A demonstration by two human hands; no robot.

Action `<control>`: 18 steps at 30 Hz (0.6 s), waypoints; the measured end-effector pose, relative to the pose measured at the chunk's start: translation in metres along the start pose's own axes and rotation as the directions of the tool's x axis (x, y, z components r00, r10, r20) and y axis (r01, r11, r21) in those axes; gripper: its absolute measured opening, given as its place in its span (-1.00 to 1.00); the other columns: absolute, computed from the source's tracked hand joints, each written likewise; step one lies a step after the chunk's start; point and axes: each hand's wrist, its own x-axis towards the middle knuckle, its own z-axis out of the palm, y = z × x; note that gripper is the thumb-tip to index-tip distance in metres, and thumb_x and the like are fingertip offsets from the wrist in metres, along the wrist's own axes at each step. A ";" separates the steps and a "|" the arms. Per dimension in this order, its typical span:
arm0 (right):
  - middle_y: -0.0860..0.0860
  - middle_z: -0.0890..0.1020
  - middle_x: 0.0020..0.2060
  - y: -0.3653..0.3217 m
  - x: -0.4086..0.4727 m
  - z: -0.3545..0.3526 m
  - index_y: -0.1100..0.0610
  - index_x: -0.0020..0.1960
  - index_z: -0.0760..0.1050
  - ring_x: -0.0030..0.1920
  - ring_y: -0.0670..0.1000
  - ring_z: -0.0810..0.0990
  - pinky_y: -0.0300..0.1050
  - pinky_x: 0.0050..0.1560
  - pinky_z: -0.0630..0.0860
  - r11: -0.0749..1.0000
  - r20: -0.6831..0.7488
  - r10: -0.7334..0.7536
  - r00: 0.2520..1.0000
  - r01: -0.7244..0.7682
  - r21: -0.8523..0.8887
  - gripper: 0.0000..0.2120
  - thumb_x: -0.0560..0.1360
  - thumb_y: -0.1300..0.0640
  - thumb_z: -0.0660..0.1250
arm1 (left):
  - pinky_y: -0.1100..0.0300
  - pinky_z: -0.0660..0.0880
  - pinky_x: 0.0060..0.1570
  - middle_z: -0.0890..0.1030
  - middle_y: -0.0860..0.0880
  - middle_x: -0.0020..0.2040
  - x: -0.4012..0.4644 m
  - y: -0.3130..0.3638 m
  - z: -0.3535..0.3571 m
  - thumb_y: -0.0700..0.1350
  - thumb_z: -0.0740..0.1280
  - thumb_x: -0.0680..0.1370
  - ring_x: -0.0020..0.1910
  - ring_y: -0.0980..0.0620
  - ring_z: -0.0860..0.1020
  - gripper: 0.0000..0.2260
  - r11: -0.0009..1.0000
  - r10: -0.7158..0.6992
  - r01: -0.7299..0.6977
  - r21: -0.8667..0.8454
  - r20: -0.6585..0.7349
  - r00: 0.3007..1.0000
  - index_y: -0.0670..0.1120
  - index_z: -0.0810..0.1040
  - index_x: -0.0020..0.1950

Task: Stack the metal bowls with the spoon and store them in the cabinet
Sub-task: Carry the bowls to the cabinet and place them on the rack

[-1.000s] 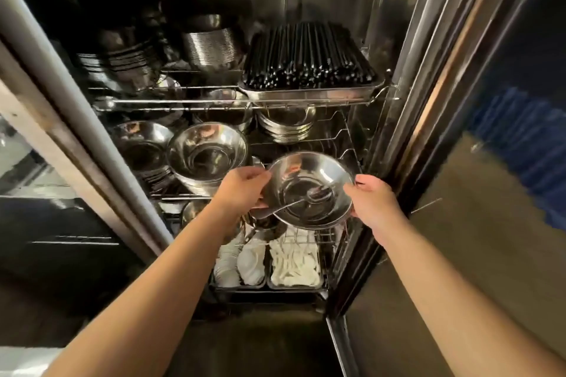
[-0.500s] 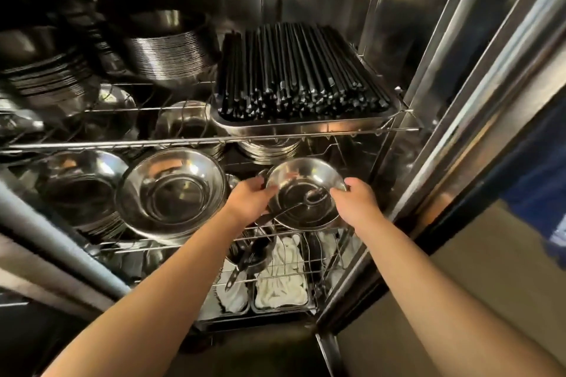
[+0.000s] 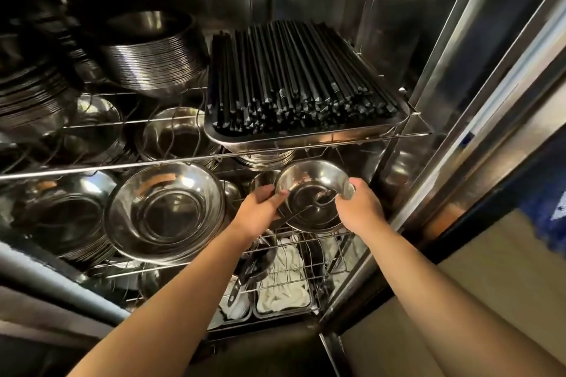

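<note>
Right now a metal bowl [image 3: 314, 193] with a spoon [image 3: 321, 197] lying in it is gripped at opposite rims by the left hand [image 3: 258, 208] and the right hand [image 3: 358, 208], both closed on it. It is held at the middle wire shelf [image 3: 107, 167], just below the tray of black chopsticks [image 3: 300, 82] and right of the large bowl [image 3: 165, 211]. For a clean placement, the bowl should be kept level so the spoon is not tipped out, and lowered onto bare wire before the fingers are released. No brand, label or readable writing can be seen.
</note>
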 end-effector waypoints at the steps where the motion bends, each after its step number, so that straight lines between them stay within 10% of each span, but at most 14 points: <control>1: 0.12 0.45 0.43 -0.002 -0.003 0.003 0.05 0.52 0.30 0.38 0.20 0.42 0.02 0.22 0.45 0.997 0.000 -0.011 1.000 0.011 -0.078 -0.47 0.59 0.08 0.32 | 0.23 0.61 0.00 0.49 -0.08 0.41 -0.002 -0.001 -0.001 0.11 0.40 0.54 0.06 0.05 0.66 -0.37 1.000 0.004 -0.003 0.007 -0.006 1.000 -0.11 0.33 0.52; 3: 0.15 0.26 0.57 -0.007 -0.009 0.010 0.03 0.55 0.24 0.54 0.24 0.20 0.18 0.46 0.25 0.965 -0.019 -0.050 0.999 0.044 -0.257 -0.41 0.57 0.09 0.34 | -0.02 0.51 0.28 0.46 -0.07 0.45 -0.005 -0.004 -0.003 0.20 0.40 0.51 0.25 -0.07 0.59 -0.32 0.999 0.001 0.001 0.052 -0.047 0.999 -0.07 0.32 0.53; 6: 0.16 0.12 0.62 -0.011 -0.019 0.018 0.06 0.57 0.20 0.59 0.27 0.03 0.24 0.56 -0.03 0.894 -0.033 -0.160 0.986 0.131 -0.428 -0.35 0.54 0.13 0.35 | 0.12 0.35 0.32 0.43 -0.06 0.48 -0.014 -0.011 -0.010 0.25 0.33 0.54 0.39 -0.08 0.47 -0.32 0.976 0.058 -0.036 0.214 -0.098 0.994 -0.06 0.29 0.55; 11: 0.07 0.45 0.40 -0.013 -0.026 0.028 0.07 0.42 0.43 0.36 0.18 0.32 0.13 0.31 0.33 0.776 0.036 -0.386 0.922 0.345 -0.529 -0.51 0.51 0.14 0.36 | -0.01 0.41 0.38 0.45 -0.08 0.47 -0.048 -0.034 -0.026 0.29 0.24 0.56 0.40 -0.05 0.46 -0.33 0.872 0.192 -0.131 0.471 -0.083 0.978 -0.05 0.27 0.56; 18: 0.06 0.48 0.43 -0.025 -0.019 0.041 -0.03 0.45 0.45 0.43 0.21 0.30 0.19 0.44 0.29 0.716 0.365 -0.420 0.831 0.550 -0.430 -0.54 0.57 0.20 0.27 | -0.05 0.40 0.36 0.47 -0.12 0.42 -0.087 -0.073 -0.048 0.19 0.22 0.59 0.37 -0.15 0.45 -0.39 0.395 0.346 -0.176 0.902 0.031 0.938 -0.03 0.22 0.57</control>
